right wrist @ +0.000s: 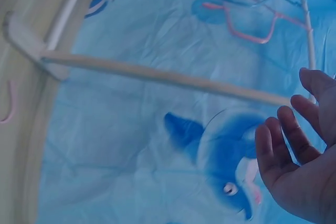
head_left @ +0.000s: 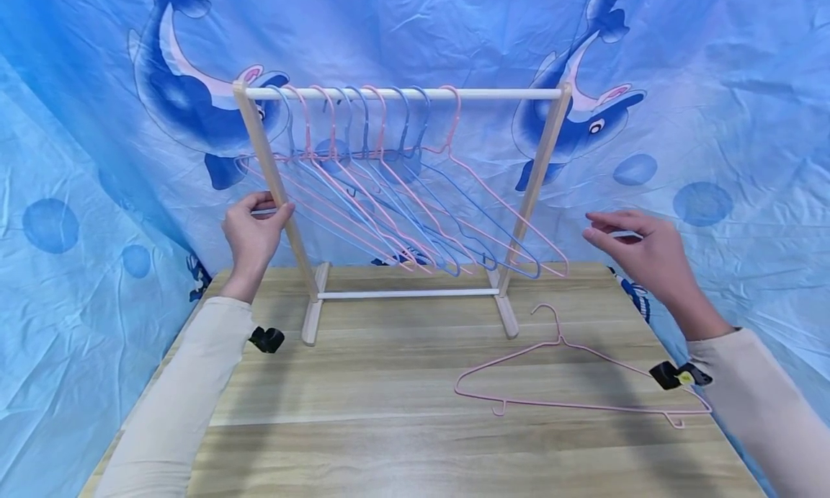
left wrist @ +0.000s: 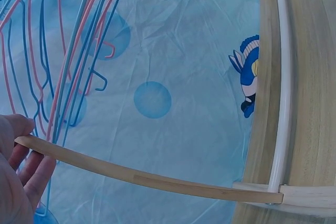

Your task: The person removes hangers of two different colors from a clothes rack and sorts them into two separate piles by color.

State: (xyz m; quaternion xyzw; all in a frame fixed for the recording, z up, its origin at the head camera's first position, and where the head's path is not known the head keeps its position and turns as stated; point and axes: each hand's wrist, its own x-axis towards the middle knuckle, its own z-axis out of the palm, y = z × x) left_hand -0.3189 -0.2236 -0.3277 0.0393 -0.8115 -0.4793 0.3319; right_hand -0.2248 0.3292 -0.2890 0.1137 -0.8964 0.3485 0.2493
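1. Wood-grain table (head_left: 357, 440), six o'clock in the head view.
2. Pale wooden white-rodded rack (head_left: 506, 94), twelve o'clock, bearing slim pink and blue hangers (head_left: 383, 127).
3. Loose pink hanger (head_left: 583, 407), four o'clock, on the table.
4. Left hand (head_left: 255, 228), nine o'clock, pinching the rack's left post (head_left: 300, 256).
5. Right hand (head_left: 642, 249), three o'clock, fingers loosely bent, slightly apart.

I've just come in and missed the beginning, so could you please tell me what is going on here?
A person's left hand grips the left post of a small clothes rack. The right hand is held in the air to the right of the rack, with nothing in it. Several pink and blue hangers hang from the top rail, with no clothes on them. One more pink hanger lies on the table, toward the right.
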